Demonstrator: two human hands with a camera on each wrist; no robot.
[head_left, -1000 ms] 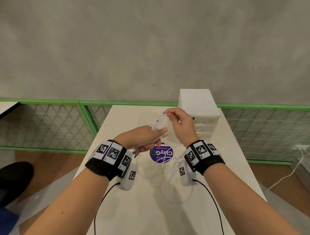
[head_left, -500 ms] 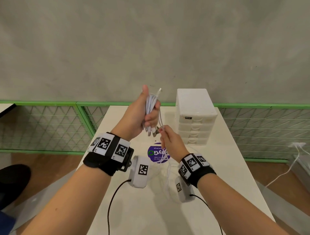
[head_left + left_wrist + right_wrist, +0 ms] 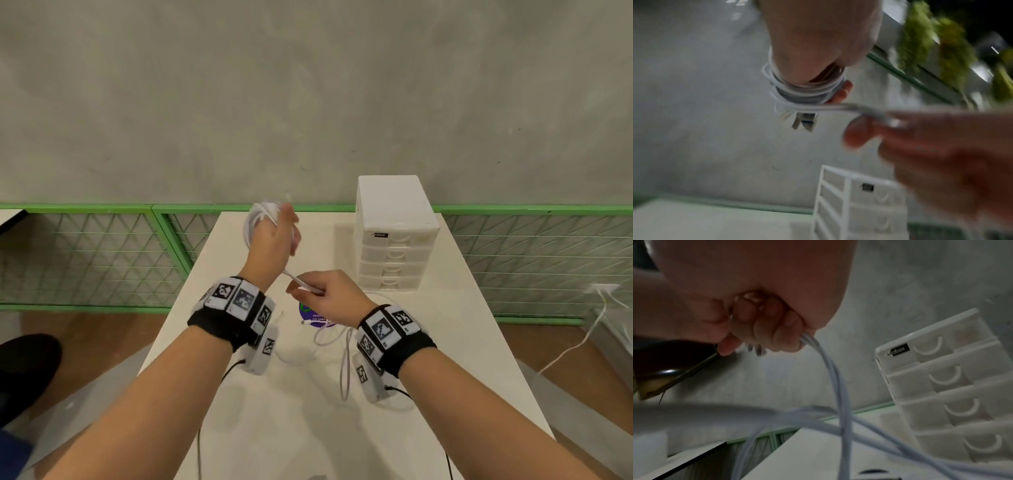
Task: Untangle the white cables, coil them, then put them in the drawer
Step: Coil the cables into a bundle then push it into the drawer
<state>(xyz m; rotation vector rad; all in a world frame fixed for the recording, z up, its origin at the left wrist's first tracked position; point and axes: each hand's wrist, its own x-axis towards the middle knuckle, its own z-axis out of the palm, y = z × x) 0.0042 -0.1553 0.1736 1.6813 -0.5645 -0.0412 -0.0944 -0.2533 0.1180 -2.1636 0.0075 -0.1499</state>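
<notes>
Above the table point(image 3: 445, 342), limp, light white cables point(image 3: 255, 219) are coiled around the left hand point(image 3: 274, 240), their slack pinched by the right hand point(image 3: 329, 294).

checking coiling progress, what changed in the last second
The left hand rose from low over the table and now holds the white cable coil up. The right hand dropped below it, gripping the trailing strands. The white drawer unit stayed shut.

Left hand point(image 3: 274, 236) raised, right hand point(image 3: 329, 296) fisted below.
</notes>
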